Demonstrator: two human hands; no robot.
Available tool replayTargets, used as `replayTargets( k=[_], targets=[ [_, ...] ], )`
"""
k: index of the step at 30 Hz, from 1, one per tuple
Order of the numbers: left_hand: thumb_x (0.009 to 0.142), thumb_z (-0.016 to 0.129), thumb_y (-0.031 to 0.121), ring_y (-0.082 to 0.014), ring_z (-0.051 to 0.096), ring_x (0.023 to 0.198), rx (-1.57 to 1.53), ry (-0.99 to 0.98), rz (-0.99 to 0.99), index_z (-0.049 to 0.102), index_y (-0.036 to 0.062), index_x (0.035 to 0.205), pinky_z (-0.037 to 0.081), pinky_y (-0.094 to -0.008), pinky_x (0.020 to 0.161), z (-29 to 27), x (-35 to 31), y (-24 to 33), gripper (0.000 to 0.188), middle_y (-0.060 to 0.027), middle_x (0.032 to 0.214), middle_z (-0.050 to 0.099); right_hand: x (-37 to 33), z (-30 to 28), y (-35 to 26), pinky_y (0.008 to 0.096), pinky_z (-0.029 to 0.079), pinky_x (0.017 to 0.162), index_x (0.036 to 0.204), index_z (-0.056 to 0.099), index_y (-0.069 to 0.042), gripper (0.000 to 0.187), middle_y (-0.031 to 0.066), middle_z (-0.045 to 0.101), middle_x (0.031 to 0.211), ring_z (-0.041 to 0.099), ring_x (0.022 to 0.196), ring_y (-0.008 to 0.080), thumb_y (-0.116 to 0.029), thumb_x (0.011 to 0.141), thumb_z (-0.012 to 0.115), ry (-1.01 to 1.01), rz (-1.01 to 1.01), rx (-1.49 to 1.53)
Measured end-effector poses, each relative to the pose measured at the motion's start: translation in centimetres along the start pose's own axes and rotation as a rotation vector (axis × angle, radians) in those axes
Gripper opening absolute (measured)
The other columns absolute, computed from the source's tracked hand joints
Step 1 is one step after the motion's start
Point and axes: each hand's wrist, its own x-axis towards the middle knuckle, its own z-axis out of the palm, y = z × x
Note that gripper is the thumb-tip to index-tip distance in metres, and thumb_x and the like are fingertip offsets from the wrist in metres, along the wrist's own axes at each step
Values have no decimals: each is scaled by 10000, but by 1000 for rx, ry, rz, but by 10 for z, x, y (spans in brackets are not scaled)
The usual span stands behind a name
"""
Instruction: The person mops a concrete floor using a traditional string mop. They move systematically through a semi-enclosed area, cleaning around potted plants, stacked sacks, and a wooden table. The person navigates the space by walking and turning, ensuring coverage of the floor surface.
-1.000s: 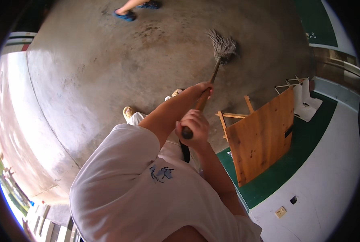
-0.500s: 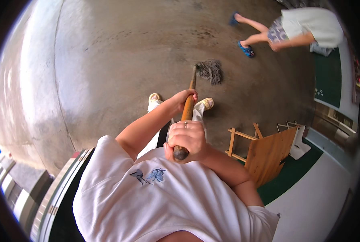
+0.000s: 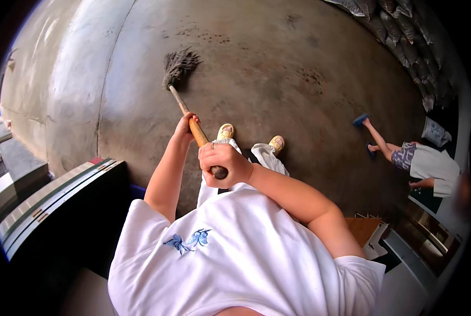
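Observation:
A mop (image 3: 199, 133) with a long wooden handle slants away from me toward the far left. Its grey string head (image 3: 179, 66) is over the concrete floor, the strands pointing away. My left hand (image 3: 185, 126) is closed round the handle partway along its length. Close to my body, my right hand (image 3: 226, 164) wraps the handle near its rounded butt end, which sticks out past the fist. A ring shows on a finger of this hand.
At the right another person (image 3: 430, 166) in a white top walks in blue slippers. Several stacked sacks (image 3: 404, 45) line the far right, with a bucket (image 3: 436, 131) below them. A dark cabinet-like block (image 3: 61, 210) stands at my left. A wooden board (image 3: 363, 230) is by my right arm.
The mop head has swung from right of centre to the far left, both hands moving left with it. My view has turned leftward, and the other person now appears lower at the right.

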Motion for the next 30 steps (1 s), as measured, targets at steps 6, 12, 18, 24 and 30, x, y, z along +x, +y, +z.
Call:
replayTargets(
  k=[6, 12, 18, 24, 30],
  targets=[
    [806, 517, 85, -149, 499, 543, 36, 99, 122, 444, 60, 732, 466, -253, 529, -19, 0, -33, 107, -32, 594, 485, -34, -23, 7, 325, 484, 701, 588, 497, -13, 52, 87, 537, 630, 535, 627, 232, 21, 607, 531, 4, 20, 119],
    [829, 488, 106, -181, 583, 659, 47, 214, 48, 484, 33, 832, 530, -284, 628, 16, 25, -124, 73, -70, 725, 566, -85, -121, 9, 245, 391, 528, 592, 508, -27, 154, 20, 515, 576, 472, 531, 103, -106, 716, 551, 163, 236, 311],
    [858, 503, 187, -198, 608, 732, 9, 229, -127, 511, 27, 848, 561, -314, 653, 75, 22, -236, 160, -88, 781, 572, -124, -223, -14, 218, 390, 536, 606, 529, 1, 145, 0, 521, 578, 466, 570, 65, -88, 720, 542, 141, 410, 341],
    [859, 483, 193, -203, 600, 689, -107, 83, -109, 470, 32, 831, 564, -313, 650, 157, 34, -262, 164, -91, 764, 546, -83, -304, -30, 224, 407, 531, 599, 518, 15, 141, 13, 524, 572, 485, 551, 74, -60, 717, 536, 52, 386, 327],
    [842, 472, 183, -205, 567, 657, -123, 157, 148, 456, 41, 800, 523, -321, 594, 211, 95, -237, 149, -79, 704, 508, -39, -360, 5, 270, 423, 615, 588, 459, 1, 174, 41, 509, 591, 474, 574, 113, -58, 737, 527, -36, 302, 333]
  ],
)
